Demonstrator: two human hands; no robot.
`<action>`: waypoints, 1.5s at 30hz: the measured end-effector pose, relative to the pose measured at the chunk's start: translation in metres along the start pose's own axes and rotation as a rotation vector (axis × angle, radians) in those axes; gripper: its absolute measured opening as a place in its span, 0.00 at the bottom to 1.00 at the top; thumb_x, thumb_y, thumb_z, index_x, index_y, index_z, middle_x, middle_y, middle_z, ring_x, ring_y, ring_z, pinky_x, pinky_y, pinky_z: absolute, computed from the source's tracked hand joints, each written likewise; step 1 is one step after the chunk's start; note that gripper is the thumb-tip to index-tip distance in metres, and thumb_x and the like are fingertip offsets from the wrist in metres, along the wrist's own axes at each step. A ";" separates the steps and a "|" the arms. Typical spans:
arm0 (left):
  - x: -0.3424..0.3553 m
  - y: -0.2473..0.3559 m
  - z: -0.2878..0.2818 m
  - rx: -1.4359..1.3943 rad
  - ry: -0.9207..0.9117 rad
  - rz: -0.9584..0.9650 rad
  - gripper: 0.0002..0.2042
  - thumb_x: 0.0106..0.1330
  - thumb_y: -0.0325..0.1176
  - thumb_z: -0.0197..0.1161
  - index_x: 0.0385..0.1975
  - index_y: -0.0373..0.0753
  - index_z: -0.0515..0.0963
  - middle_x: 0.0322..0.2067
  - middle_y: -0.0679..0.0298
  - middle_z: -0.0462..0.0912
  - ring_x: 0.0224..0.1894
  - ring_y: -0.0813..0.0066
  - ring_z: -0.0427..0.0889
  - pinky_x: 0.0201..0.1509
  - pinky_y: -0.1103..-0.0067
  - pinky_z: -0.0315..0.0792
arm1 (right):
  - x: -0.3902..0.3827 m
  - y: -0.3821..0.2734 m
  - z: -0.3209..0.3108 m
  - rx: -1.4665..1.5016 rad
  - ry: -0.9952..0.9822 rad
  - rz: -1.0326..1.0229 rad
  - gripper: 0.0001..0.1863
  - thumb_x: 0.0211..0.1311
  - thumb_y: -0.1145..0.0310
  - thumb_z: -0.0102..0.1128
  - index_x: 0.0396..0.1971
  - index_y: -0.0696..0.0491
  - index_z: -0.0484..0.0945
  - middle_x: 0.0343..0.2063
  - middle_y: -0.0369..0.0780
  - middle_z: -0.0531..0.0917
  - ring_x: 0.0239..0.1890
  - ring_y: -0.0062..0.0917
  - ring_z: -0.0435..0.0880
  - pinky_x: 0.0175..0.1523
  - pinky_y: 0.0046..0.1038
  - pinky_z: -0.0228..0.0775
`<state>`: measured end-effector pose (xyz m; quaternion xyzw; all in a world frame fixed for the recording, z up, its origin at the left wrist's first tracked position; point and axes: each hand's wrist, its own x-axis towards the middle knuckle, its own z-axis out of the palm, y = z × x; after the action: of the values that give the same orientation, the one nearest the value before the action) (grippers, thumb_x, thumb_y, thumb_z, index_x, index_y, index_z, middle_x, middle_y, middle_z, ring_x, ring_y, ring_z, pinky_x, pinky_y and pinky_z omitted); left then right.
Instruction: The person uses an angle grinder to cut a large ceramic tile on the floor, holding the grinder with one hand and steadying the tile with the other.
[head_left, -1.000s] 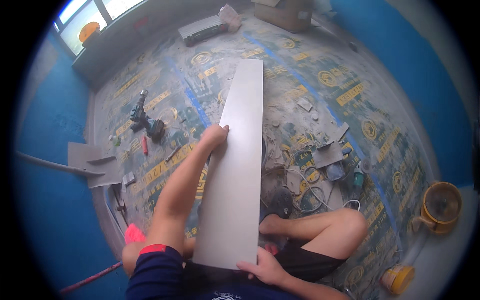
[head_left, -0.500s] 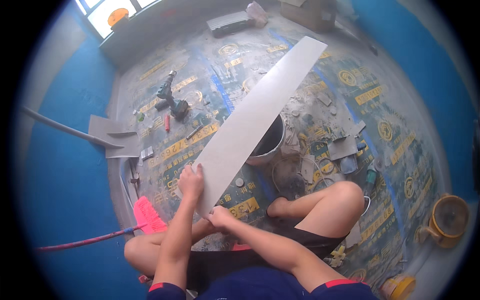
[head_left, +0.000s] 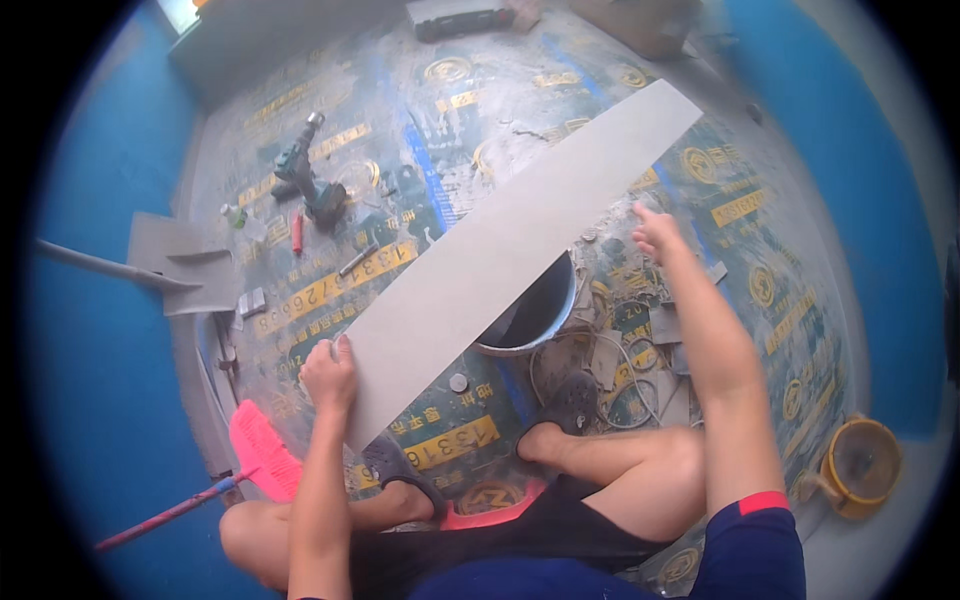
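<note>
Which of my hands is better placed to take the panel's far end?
Probably your right hand: it is outstretched beside the long pale panel, nearer its far end, and seems empty. Your left hand grips the near end.

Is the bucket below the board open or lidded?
Open, where it shows: the bucket has its dark inside in view past the rim; the board hides the rest.

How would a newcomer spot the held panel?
Find the printed floor covering, then the round bucket on it. The pale panel slants across, partly hiding the bucket, its near end in the left hand. It's far longer than the scraps nearby.
</note>
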<state>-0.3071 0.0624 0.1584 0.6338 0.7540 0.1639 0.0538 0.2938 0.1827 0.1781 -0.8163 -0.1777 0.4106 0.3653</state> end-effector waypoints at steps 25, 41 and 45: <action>0.002 -0.132 -0.045 0.204 0.029 0.271 0.15 0.76 0.42 0.51 0.33 0.37 0.74 0.33 0.51 0.76 0.42 0.48 0.74 0.51 0.59 0.64 | -0.065 0.109 -0.021 0.527 -0.353 0.177 0.20 0.76 0.56 0.55 0.59 0.52 0.73 0.51 0.38 0.82 0.50 0.29 0.82 0.55 0.36 0.78; 0.032 -0.121 -0.033 0.319 0.090 0.307 0.23 0.75 0.50 0.54 0.58 0.38 0.74 0.53 0.53 0.78 0.60 0.50 0.73 0.69 0.48 0.57 | -0.114 0.144 -0.017 0.617 -0.478 0.218 0.19 0.74 0.54 0.59 0.53 0.53 0.76 0.43 0.39 0.84 0.45 0.30 0.84 0.48 0.35 0.79; 0.020 -0.129 -0.038 0.360 0.036 0.254 0.26 0.73 0.53 0.56 0.61 0.40 0.72 0.58 0.50 0.76 0.62 0.49 0.71 0.68 0.50 0.57 | -0.093 0.140 -0.013 0.839 -0.358 0.266 0.23 0.73 0.53 0.60 0.57 0.54 0.74 0.48 0.41 0.83 0.49 0.32 0.83 0.52 0.40 0.79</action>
<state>-0.4430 0.0564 0.1564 0.7200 0.6861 0.0433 -0.0946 0.2468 0.0279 0.1293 -0.5305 0.0492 0.6242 0.5714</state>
